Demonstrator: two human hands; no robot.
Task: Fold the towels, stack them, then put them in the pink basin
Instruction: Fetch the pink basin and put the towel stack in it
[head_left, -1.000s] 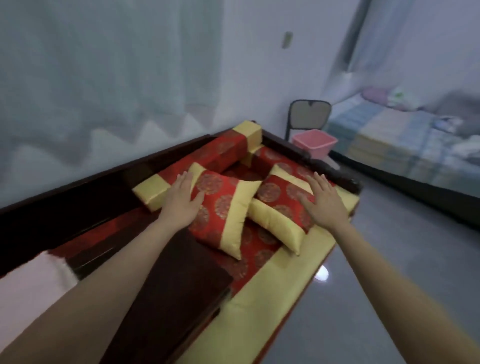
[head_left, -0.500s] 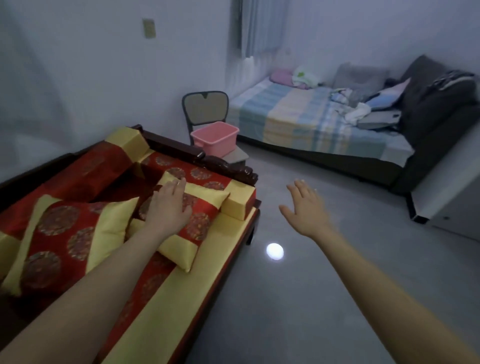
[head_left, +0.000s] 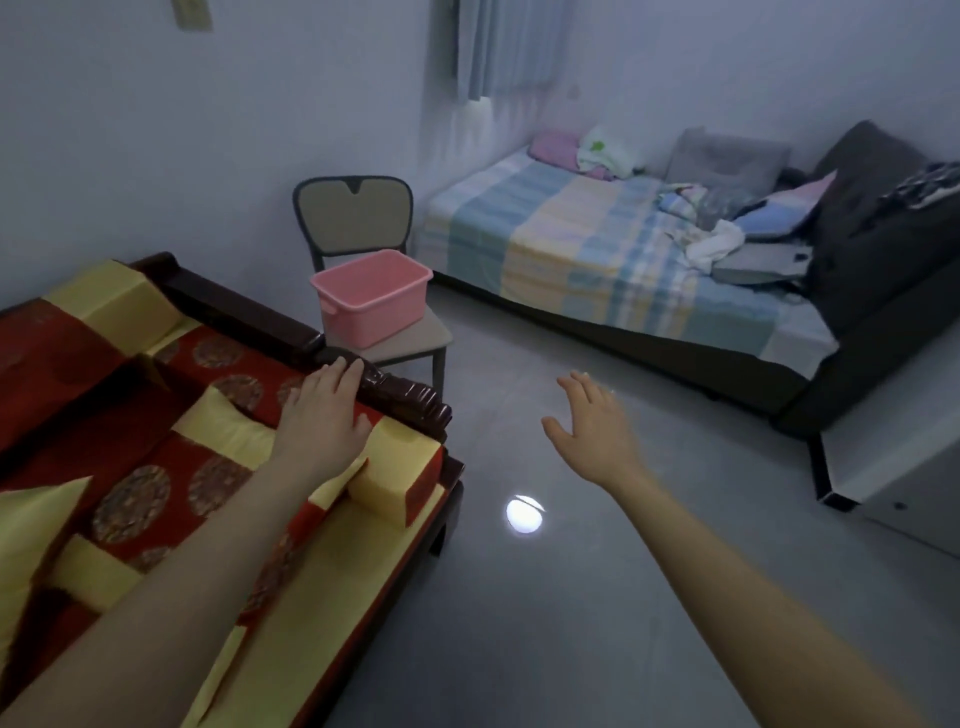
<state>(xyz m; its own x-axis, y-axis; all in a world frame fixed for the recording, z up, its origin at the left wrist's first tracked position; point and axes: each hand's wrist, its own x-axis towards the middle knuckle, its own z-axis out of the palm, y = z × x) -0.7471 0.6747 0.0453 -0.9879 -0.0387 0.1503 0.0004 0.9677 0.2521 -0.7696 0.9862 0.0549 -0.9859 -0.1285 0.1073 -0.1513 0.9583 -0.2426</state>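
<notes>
Near left: bench (head_left: 332, 582) w/ red-and-yellow cushions (head_left: 135, 499). L hand (head_left: 324, 415) lies flat, palm down, fingers straight and close together, over the cushion end. Its fingertips (head_left: 353, 369) are at the wood rail (head_left: 410, 397); it holds nothing. Just past the rail, the basin (head_left: 374, 312) sits on the chair (head_left: 353, 213) seat; nothing shows above its rim. R hand (head_left: 592, 426) hangs mid-air over the floor (head_left: 519, 649), fingers straight and a bit spread, holding nothing. Far right: bed (head_left: 545, 234) w/ a loose heap of cloths (head_left: 714, 241). The white one may be a towel, can't tell. No towel is near the hands.

Handling, as a guess: towels are light, soft and floppy, not fragile, not slippery. Pinch two corners of a short edge, one per hand, and let it hang flat before folding. A folded stack will sag, so carry it w/ both palms under. The basin is prob. light, stiff plastic w/ a lip at its left end to grip. It could slide on the seat if pushed.

Writing: none readable. No brand or label shows on the basin, chair or bedding. The wall plate (head_left: 192, 15) top left is blank.
</notes>
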